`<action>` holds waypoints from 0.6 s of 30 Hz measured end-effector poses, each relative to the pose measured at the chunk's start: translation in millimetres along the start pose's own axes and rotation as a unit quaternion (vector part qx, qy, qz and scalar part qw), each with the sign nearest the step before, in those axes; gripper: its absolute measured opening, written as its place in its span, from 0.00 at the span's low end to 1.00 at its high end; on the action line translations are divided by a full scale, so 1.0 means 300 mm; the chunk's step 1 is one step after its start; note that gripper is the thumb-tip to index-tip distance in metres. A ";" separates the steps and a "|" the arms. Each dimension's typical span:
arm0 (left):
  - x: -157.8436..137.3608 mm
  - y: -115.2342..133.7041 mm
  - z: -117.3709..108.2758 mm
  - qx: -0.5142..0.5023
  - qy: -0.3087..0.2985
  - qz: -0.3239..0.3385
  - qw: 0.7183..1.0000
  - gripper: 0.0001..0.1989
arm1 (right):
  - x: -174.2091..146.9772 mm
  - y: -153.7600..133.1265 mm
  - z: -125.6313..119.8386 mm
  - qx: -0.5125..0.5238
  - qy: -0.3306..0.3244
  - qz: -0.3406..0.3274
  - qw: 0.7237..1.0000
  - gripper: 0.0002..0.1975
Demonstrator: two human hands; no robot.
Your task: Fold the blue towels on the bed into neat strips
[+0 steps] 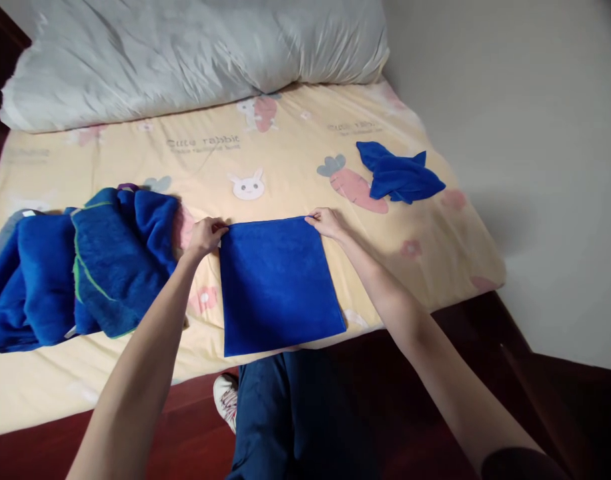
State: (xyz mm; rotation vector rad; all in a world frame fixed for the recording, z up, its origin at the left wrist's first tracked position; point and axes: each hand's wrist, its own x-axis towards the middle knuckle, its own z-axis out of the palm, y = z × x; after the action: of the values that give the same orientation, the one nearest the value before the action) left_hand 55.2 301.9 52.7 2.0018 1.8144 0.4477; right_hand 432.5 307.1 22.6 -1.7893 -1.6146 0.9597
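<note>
A square blue cloth [283, 287] lies spread flat near the front edge of the bed. My left hand [207, 237] pinches its far left corner between thumb and fingers. At the far right corner, my right hand [325, 223] grips the cloth in the same way. The cloth's near edge reaches the mattress edge, just above my legs. To the left of my left hand is a heap of blue cloths [50, 273], one of them a duller blue towel [115, 260] with green edging. A crumpled blue cloth [403, 175] lies beyond my right hand.
The bed sheet [285, 173] is pale yellow with rabbits, carrots and flowers. A rolled grey-white quilt [185, 53] lies along the far side. A pale wall [525, 147] stands at the right. Dark red floor [185, 427] shows below the bed.
</note>
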 end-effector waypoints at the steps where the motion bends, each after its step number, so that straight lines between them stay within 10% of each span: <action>1: 0.003 -0.003 -0.002 0.002 0.000 0.004 1.000 0.09 | 0.004 0.004 0.003 0.023 -0.001 0.003 1.000 0.06; 11: 0.012 0.006 0.034 0.011 0.071 0.007 0.997 0.15 | 0.047 0.009 0.003 -0.038 0.067 0.056 0.995 0.08; 18: -0.180 0.209 0.094 0.053 0.089 0.138 0.985 0.24 | -0.190 -0.168 0.123 -0.223 0.065 -0.202 0.951 0.27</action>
State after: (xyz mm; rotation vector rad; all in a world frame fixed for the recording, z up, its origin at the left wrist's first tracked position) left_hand 117.5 241.2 60.7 2.3691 1.6953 0.6414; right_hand 371.0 255.2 48.4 -1.6428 -2.1189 0.2961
